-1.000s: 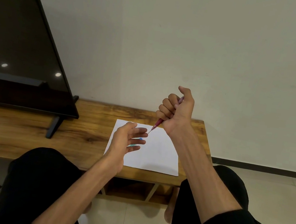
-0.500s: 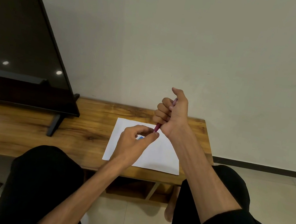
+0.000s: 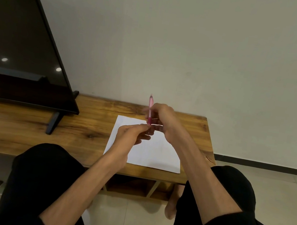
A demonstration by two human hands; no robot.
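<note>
Pen gripped upright in right hand, above paper. Lower end pinched by left hand, probably to work tip

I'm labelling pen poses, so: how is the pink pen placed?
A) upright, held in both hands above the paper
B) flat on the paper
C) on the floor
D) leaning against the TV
A: the pink pen stands nearly upright, right hand gripping its barrel, left hand pinching its lower end.
</note>
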